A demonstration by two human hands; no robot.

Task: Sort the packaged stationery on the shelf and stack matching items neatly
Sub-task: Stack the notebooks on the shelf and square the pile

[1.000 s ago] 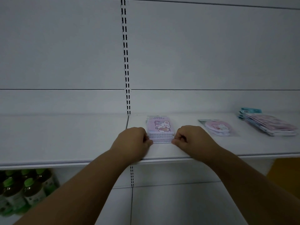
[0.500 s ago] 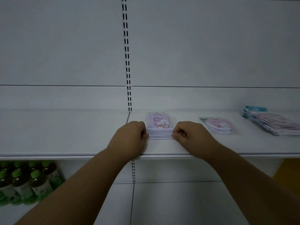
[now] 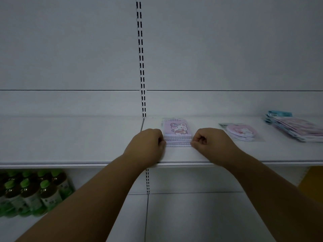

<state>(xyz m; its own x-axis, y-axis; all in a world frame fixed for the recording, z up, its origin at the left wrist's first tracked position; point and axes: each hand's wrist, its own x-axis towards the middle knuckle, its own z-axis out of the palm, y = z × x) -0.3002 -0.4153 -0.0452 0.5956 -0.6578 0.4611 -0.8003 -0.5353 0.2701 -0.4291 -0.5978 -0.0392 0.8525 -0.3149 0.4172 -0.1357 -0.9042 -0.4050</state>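
- Setting: white metal shop shelving with plain white back panels; a slotted upright (image 3: 142,67) runs down the middle of the back wall and serves as the landmark here.
- Shelf (image 3: 70,140): white, flat, its front edge crossing the whole view; the upright meets it at the seam between two shelf boards.
- Notebook stack (image 3: 177,135): spiral-bound, lilac covers with a cartoon animal print, lying flat just right of the upright's foot, coils facing the front edge.
- Left hand (image 3: 146,145): curled into a loose fist, knuckles against the left side of the notebook stack; fingers closed, holding nothing visible.
- Right hand (image 3: 209,144): likewise curled shut, pressed against the right side of the stack; nothing seen clamped in its grip.
- Round pink packets (image 3: 242,132): in clear wrappers, flat on the shelf, further right of the upright, apart from the notebooks.
- Flat pink-and-blue packs (image 3: 295,127): an untidy pile at the far right.
- Green-capped bottles (image 3: 31,191): on the lower level, below and left of the upright.
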